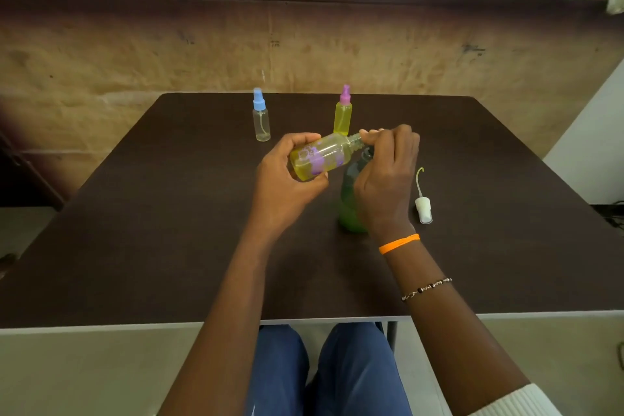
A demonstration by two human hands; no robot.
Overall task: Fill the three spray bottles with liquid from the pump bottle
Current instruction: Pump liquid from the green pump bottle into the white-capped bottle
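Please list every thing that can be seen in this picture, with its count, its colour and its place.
spray bottle with blue cap: 1, clear, looks empty, upright at far left of table.
spray bottle with pink cap: 1, yellow liquid inside, upright at far middle.
open spray bottle: 1, yellow liquid, purple print, tilted, no cap.
pump bottle: 1, green, upright behind the right hand, top hidden.
white spray cap: 1, with tube, lying on table to the right.
table: 1, dark brown.
wristbands: 2, orange and beaded, right arm.
hands: 2; left hand grips the open bottle, right hand is curled at its neck.
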